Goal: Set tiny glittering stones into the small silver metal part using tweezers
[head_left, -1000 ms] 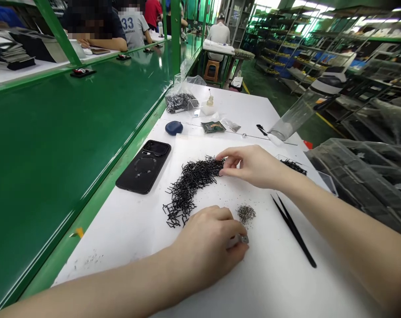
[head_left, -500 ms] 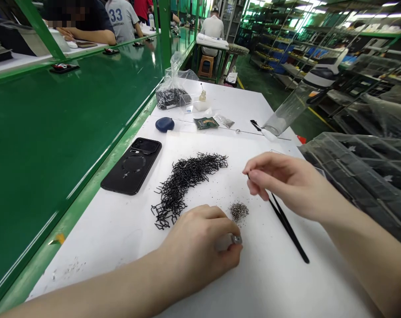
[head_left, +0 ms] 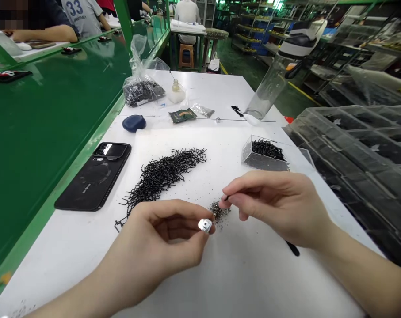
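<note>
Spanning the foreground, the white tabletop (head_left: 253,282) carries the parts. A curved pile of bent black pieces (head_left: 160,174) lies beyond the left hand (head_left: 150,243); that hand is closed in a pinch on a small silvery part, with thumb and forefinger at its sides. The right hand (head_left: 280,207) faces it, thumb and fingertips gripping one short black piece; the two held items are near each other but apart. A clear box (head_left: 266,164) of black pieces stands beyond the right hand. A heap of fine grains (head_left: 221,216) lies between the hands, partly covered. The silvery part (head_left: 205,225) shows a dark spot on its exposed face; whether this is an opening cannot be told. Smallest, the black piece (head_left: 227,198) barely projects from the fingertips. Good handling would probably call for a steady left pinch that leaves the spotted face uncovered, a light right grip near the piece's end, and an unobstructed line of sight to both. A slack pinch could let either item drop among the grains.
</note>
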Available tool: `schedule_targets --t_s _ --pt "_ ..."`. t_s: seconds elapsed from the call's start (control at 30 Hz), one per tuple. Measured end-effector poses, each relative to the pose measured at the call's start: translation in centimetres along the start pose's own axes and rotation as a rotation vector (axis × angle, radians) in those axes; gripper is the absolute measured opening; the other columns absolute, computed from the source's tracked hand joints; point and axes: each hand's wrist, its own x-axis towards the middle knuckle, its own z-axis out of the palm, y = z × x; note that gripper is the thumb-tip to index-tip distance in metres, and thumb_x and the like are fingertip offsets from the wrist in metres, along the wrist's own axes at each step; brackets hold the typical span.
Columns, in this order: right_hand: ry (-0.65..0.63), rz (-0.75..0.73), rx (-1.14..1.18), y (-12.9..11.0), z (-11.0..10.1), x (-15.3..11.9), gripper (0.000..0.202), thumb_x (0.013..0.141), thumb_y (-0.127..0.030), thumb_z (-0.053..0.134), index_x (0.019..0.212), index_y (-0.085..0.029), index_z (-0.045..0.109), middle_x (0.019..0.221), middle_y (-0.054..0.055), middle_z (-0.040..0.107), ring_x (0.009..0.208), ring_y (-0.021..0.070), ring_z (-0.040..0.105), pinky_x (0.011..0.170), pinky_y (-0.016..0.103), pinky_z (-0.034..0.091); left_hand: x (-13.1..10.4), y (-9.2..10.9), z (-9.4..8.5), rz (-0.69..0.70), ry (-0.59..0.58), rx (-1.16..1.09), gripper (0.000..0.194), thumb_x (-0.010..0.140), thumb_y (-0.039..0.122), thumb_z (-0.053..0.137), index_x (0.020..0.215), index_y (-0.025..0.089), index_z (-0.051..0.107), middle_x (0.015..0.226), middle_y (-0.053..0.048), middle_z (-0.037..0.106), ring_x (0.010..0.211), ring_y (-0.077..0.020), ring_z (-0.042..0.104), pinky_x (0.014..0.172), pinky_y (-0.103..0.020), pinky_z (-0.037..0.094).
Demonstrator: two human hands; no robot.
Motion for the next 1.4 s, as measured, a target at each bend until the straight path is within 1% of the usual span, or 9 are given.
schedule_targets --t_s 0.07,0.2,0.3,0.4,0.57,0.7,0.77,1.2,1.4 --pt "-0.002 -0.066 -0.036 -0.2 0.1 -0.2 0.020 0.094 -0.010 0.089 0.098 -0.029 0.094 0.089 0.001 0.092 0.078 0.0198 0.088 0.061 0.025 0.070 0.1 0.0 0.0 -0.030 -0.009 -0.098 0.031 0.077 0.004 0.088 0.089 0.031 0.097 0.089 0.000 0.094 0.080 -0.0201 0.092 0.068 -0.014 0.070" --pt "0.005 -0.195 -0.098 -0.4 0.2 -0.4 0.029 0.092 -0.002 0.085 0.099 -0.030 0.092 0.104 0.002 0.091 0.093 0.0199 0.087 0.079 0.030 0.073 0.2 -0.4 0.2 -0.057 -0.024 -0.205 0.038 0.081 0.003 0.091 0.098 0.036 0.099 0.093 0.000 0.094 0.083 -0.0171 0.092 0.077 -0.011 0.069" --pt "0.012 -0.244 -0.123 -0.6 0.4 -0.7 0.031 0.091 0.001 0.084 0.098 -0.029 0.089 0.103 0.000 0.091 0.092 0.0173 0.087 0.082 0.028 0.072 0.2 -0.5 0.3 -0.067 -0.028 -0.238 0.042 0.080 0.001 0.095 0.103 0.036 0.098 0.095 0.001 0.095 0.086 -0.0165 0.093 0.080 -0.011 0.069" --pt "-0.003 -0.238 -0.142 -0.6 0.8 -1.3 0.036 0.094 0.002 0.083 0.105 -0.032 0.088 0.101 -0.005 0.092 0.088 0.0156 0.088 0.082 0.026 0.073 0.2 -0.6 0.2 -0.096 -0.011 -0.279 0.042 0.075 -0.006 0.096 0.096 0.031 0.096 0.093 0.002 0.095 0.088 -0.0169 0.093 0.083 -0.013 0.071" --pt "0.105 -0.198 -0.158 -0.6 1.7 -2.2 0.053 0.092 0.002 0.084 0.126 -0.038 0.082 0.109 -0.009 0.093 0.090 0.0145 0.090 0.089 0.025 0.076 0.1 -0.8 -0.1 -0.100 -0.043 -0.352 0.040 0.078 -0.007 0.095 0.093 0.030 0.096 0.094 0.002 0.095 0.089 -0.0152 0.093 0.082 -0.011 0.070" --pt "0.134 -0.228 -0.303 -1.6 2.0 -2.5 0.038 0.094 -0.004 0.083 0.112 -0.037 0.078 0.099 -0.009 0.094 0.078 0.0157 0.090 0.079 0.026 0.078 0.1 -0.8 0.0 -0.115 -0.038 -0.362 0.037 0.081 -0.002 0.097 0.095 0.032 0.098 0.095 0.001 0.095 0.086 -0.0141 0.093 0.079 -0.007 0.068" --pt "0.139 -0.234 -0.371 -2.0 1.9 -2.7 0.032 0.097 -0.008 0.083 0.112 -0.037 0.076 0.100 -0.008 0.094 0.074 0.0170 0.089 0.077 0.029 0.079 0.2 -0.7 0.0 -0.122 -0.041 -0.367 0.036 0.083 0.000 0.098 0.096 0.033 0.098 0.095 0.002 0.095 0.088 -0.0139 0.093 0.079 -0.006 0.068" --pt "0.066 -0.247 -0.472 -1.8 1.9 -2.8 0.028 0.100 -0.010 0.081 0.109 -0.035 0.072 0.092 -0.009 0.092 0.068 0.0135 0.086 0.074 0.024 0.076 0.1 -1.0 -0.2 -0.137 -0.068 -0.392 0.028 0.091 0.009 0.097 0.099 0.036 0.098 0.100 0.003 0.095 0.090 -0.0132 0.093 0.082 -0.008 0.069" --pt "0.093 -0.273 -0.549 -2.0 1.9 -2.9 0.026 0.103 -0.014 0.080 0.116 -0.035 0.069 0.099 -0.008 0.093 0.075 0.0137 0.090 0.081 0.021 0.077 0.1 -1.1 -0.3 -0.158 -0.080 -0.411 0.023 0.089 0.015 0.103 0.100 0.034 0.098 0.102 0.000 0.095 0.091 -0.0142 0.093 0.084 -0.009 0.069"
